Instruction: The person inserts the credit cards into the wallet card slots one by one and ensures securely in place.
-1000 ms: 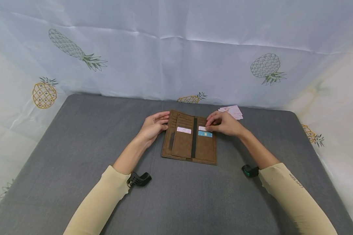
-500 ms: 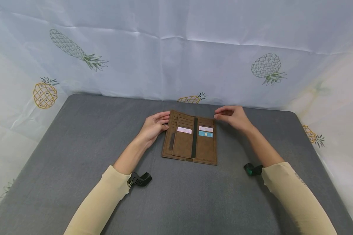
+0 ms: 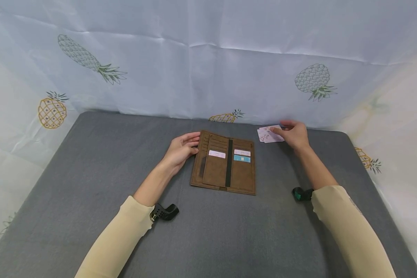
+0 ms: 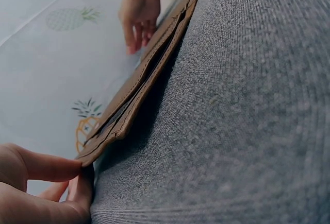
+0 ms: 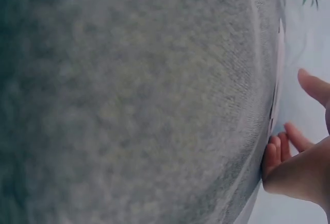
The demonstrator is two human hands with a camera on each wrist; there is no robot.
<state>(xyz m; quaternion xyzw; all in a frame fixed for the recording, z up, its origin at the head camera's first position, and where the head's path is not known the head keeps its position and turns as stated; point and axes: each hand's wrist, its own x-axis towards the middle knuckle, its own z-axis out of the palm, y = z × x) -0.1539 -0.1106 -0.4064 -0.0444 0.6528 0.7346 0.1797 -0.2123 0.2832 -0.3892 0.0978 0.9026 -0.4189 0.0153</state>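
A brown bifold wallet [image 3: 243, 177] lies spread out on the grey table in the head view. My left hand [image 3: 180, 152] holds its left edge; in the left wrist view the thumb and a finger pinch the wallet's corner [image 4: 139, 87]. Pale pink cards show in a left slot [image 3: 217, 154] and a right slot [image 3: 242, 152], with a blue card [image 3: 242, 158] just below the latter. Right of the wallet, my right hand [image 3: 295, 135] reaches over a small pile of pink patterned cards [image 3: 268, 135]. Its thumb and fingers [image 5: 291, 134] stand apart in the right wrist view.
A grey cloth covers the table [image 3: 208, 231]. White curtains [image 3: 194, 77] printed with pineapples hang along the back and both sides. Black wrist devices [image 3: 166, 212] sit on both forearms.
My right hand has left the wallet's right-hand slots and moved right to the pink card pile, uncovering the cards in those slots. The left hand and wallet have stayed put.
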